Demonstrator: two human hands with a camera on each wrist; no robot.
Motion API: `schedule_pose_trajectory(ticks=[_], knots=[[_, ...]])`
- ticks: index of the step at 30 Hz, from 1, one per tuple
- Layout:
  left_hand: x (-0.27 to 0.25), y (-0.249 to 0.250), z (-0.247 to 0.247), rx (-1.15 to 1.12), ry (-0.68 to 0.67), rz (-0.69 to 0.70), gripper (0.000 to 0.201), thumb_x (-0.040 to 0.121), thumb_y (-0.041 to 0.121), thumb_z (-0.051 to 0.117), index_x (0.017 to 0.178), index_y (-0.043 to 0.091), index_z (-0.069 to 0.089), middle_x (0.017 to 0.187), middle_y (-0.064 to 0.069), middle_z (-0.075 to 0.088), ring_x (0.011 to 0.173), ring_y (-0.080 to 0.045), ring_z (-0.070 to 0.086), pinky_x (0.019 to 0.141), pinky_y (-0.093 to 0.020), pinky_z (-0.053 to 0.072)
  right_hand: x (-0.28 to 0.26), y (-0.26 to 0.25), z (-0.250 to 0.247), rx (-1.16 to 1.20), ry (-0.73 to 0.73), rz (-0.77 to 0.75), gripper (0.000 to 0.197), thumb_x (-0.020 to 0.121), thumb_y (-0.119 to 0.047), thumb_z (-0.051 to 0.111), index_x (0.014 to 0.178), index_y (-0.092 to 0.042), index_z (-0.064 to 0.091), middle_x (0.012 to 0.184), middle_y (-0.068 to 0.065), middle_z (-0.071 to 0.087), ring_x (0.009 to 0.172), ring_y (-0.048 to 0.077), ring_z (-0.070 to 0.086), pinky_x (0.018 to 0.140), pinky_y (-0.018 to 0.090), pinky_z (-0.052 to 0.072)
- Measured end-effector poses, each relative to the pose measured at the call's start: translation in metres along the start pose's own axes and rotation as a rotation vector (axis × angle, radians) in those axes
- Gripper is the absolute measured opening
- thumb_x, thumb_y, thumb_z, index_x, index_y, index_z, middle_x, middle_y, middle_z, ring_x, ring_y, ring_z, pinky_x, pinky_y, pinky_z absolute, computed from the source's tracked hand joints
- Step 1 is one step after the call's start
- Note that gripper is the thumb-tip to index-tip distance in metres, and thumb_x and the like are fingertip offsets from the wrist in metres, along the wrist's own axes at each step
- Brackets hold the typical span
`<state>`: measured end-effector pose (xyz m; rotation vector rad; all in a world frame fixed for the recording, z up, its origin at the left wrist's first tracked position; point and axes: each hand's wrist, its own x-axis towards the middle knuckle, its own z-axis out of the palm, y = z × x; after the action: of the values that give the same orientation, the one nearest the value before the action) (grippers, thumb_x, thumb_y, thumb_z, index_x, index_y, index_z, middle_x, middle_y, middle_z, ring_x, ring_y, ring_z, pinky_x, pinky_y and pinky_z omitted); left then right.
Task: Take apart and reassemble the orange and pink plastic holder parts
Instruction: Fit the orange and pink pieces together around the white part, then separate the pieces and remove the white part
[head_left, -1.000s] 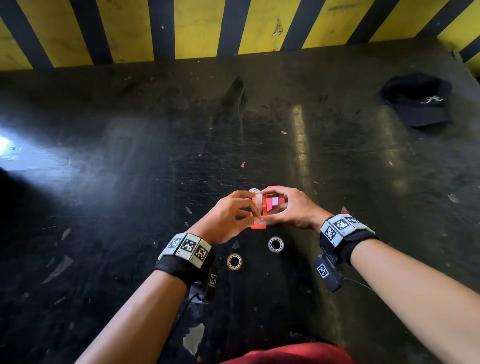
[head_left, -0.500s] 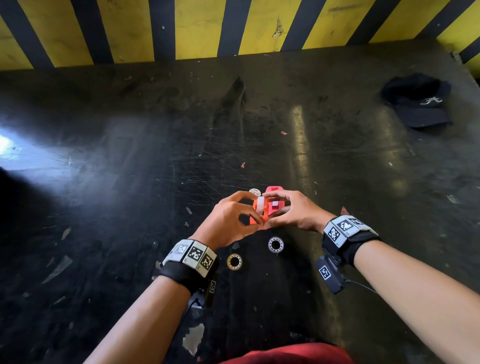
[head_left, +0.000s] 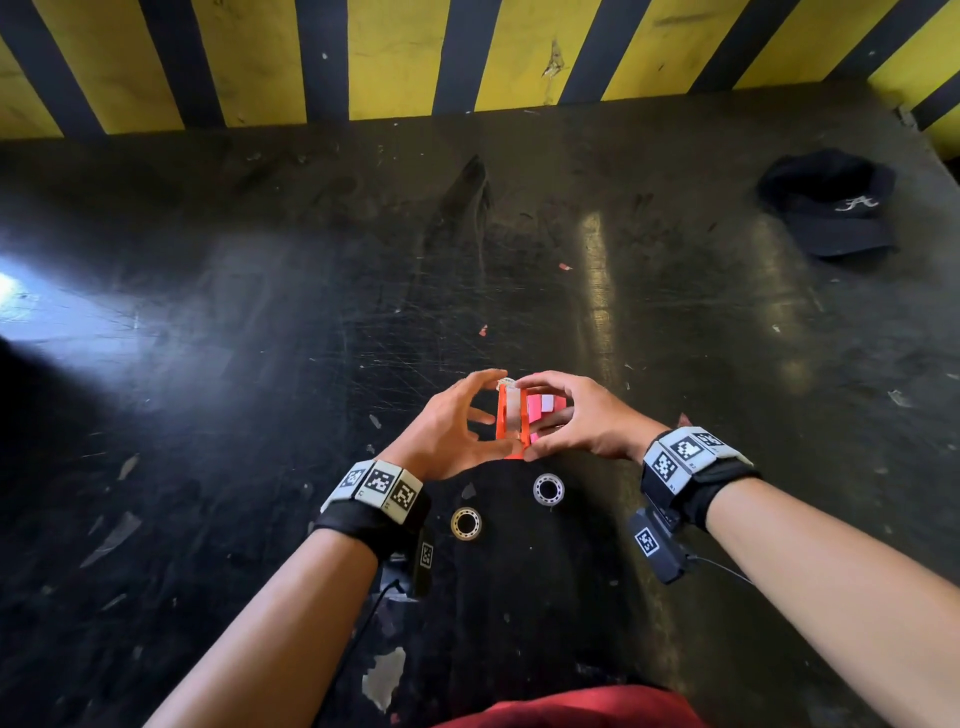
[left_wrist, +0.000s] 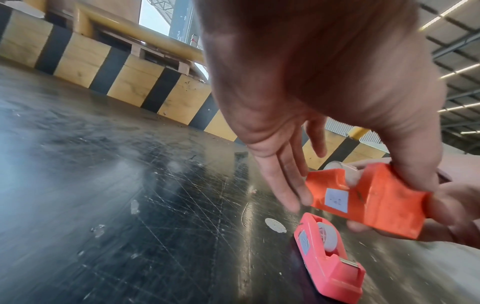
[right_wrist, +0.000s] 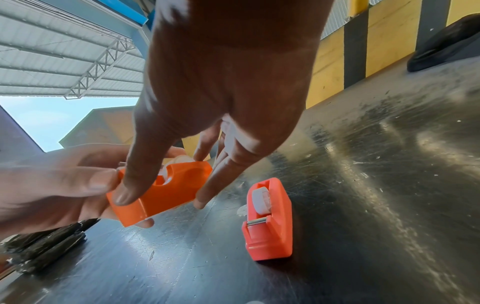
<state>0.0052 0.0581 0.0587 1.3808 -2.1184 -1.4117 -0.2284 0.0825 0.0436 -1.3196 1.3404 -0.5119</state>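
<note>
Scuffed black desk (head_left: 260, 364), heavily scratched, backed by a yellow-and-black striped barrier (head_left: 395, 57). Black cap (head_left: 831, 208) lies far right, well apart from the work. Two small ring bearings sit near the wrists: a brass-toned one (head_left: 466, 524) and a silver one (head_left: 548, 489).

Orange holder (right_wrist: 163, 191), a small tape dispenser with a white spool in its slot, is held off the desk between both hands. Left hand (head_left: 447, 431) pinches it at one end, thumb along the near lower edge and forefinger arched to the top by the spool; its other fingers (left_wrist: 283, 181) are splayed straight, free of the body. Right hand (head_left: 582, 421) takes it with thumb on one flat side and fingertips down the opposite side.

Pink holder (right_wrist: 269, 220) stands upright on the desk just beside the hands, apart from the orange one, white spool seated, metal cutter strip at its low front end.

Judgement on handling: hard, thin-walled plastic, light, stiff, glossy enough to slip under a loose pinch. Best hold looks to be the broad flat sides, low on the body, leaving the slot open so the spool can lift out. The spool seems loosely seated and could drop and roll. Keep fingertips away from the cutter edge. Squeezing the walls may bind the spool.
</note>
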Motion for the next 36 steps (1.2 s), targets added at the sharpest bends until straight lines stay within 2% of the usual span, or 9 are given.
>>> schedule_pose_trajectory(ticks=[6, 10, 14, 16, 19, 22, 26, 32, 36], knots=[[0.009, -0.002, -0.003, 0.056, -0.059, -0.005, 0.107, 0.067, 0.028, 0.095, 0.158, 0.024, 0.038, 0.135, 0.003, 0.065, 0.098, -0.005, 0.075, 0.083, -0.023, 0.063, 0.0, -0.005, 0.001, 0.028, -0.039, -0.02, 0.099, 0.056, -0.008, 0.101, 0.137, -0.037, 0.052, 0.139, -0.002, 0.058, 0.111, 0.021, 0.074, 0.095, 0.04, 0.062], [0.021, -0.009, -0.003, 0.122, -0.065, 0.041, 0.105, 0.065, 0.027, 0.096, 0.155, 0.015, 0.042, 0.151, 0.0, 0.051, 0.098, -0.01, 0.075, 0.085, -0.03, 0.065, 0.005, -0.007, 0.002, -0.007, -0.081, -0.012, 0.112, 0.064, 0.0, 0.095, 0.151, -0.04, 0.037, 0.148, -0.005, 0.048, 0.11, 0.021, 0.074, 0.093, 0.032, 0.062], [0.039, -0.022, -0.003, 0.146, -0.021, 0.033, 0.108, 0.065, 0.018, 0.095, 0.156, 0.012, 0.039, 0.155, -0.005, 0.045, 0.101, -0.014, 0.073, 0.087, -0.035, 0.064, 0.014, 0.001, -0.01, -0.288, 0.062, -0.076, 0.097, 0.073, -0.01, 0.088, 0.154, -0.032, 0.04, 0.148, -0.004, 0.047, 0.113, 0.017, 0.069, 0.095, 0.037, 0.061], [0.047, -0.03, -0.003, 0.173, -0.018, 0.014, 0.112, 0.064, 0.017, 0.094, 0.159, 0.014, 0.035, 0.157, -0.006, 0.043, 0.104, -0.016, 0.072, 0.092, -0.037, 0.063, 0.018, 0.011, -0.02, -0.436, 0.142, -0.09, 0.087, 0.076, -0.019, 0.085, 0.152, -0.027, 0.043, 0.148, -0.001, 0.05, 0.118, 0.017, 0.064, 0.105, 0.042, 0.053], [0.057, -0.041, 0.001, 0.229, -0.047, -0.029, 0.114, 0.065, 0.02, 0.092, 0.161, 0.02, 0.03, 0.16, -0.006, 0.041, 0.111, -0.018, 0.069, 0.1, -0.039, 0.059, 0.025, 0.029, -0.032, -0.611, 0.058, 0.026, 0.105, 0.071, -0.037, 0.088, 0.159, -0.028, 0.03, 0.159, 0.0, 0.037, 0.14, 0.024, 0.048, 0.118, 0.044, 0.04], [0.065, -0.051, 0.007, 0.271, -0.071, -0.079, 0.116, 0.066, 0.023, 0.09, 0.161, 0.027, 0.025, 0.162, -0.004, 0.037, 0.127, -0.026, 0.061, 0.104, -0.046, 0.056, 0.031, 0.044, -0.03, -0.764, -0.033, 0.111, 0.126, 0.065, -0.047, 0.09, 0.164, -0.03, 0.013, 0.168, -0.001, 0.022, 0.149, 0.032, 0.035, 0.117, 0.05, 0.038], [0.067, -0.06, 0.017, 0.311, -0.089, -0.099, 0.114, 0.068, 0.023, 0.089, 0.161, 0.032, 0.024, 0.164, -0.002, 0.034, 0.134, -0.03, 0.056, 0.104, -0.049, 0.055, 0.041, 0.056, -0.021, -0.793, -0.019, 0.137, 0.134, 0.062, -0.049, 0.093, 0.164, -0.031, 0.008, 0.169, -0.004, 0.021, 0.148, 0.032, 0.036, 0.116, 0.056, 0.037], [0.063, -0.068, 0.026, 0.332, -0.038, -0.078, 0.113, 0.071, 0.02, 0.089, 0.162, 0.032, 0.022, 0.169, -0.002, 0.024, 0.143, -0.031, 0.049, 0.111, -0.051, 0.05, 0.048, 0.064, -0.012, -0.801, 0.058, 0.129, 0.125, 0.064, -0.042, 0.09, 0.163, -0.028, 0.015, 0.165, -0.001, 0.031, 0.142, 0.031, 0.043, 0.112, 0.054, 0.04], [0.058, -0.062, 0.024, 0.309, -0.037, -0.079, 0.125, 0.066, 0.035, 0.095, 0.163, 0.034, 0.016, 0.173, -0.003, 0.009, 0.154, -0.032, 0.032, 0.118, -0.049, 0.042, 0.046, 0.06, -0.012, -0.731, 0.086, 0.111, 0.124, 0.062, -0.045, 0.089, 0.161, -0.027, 0.018, 0.162, 0.0, 0.034, 0.141, 0.031, 0.044, 0.111, 0.054, 0.042]])
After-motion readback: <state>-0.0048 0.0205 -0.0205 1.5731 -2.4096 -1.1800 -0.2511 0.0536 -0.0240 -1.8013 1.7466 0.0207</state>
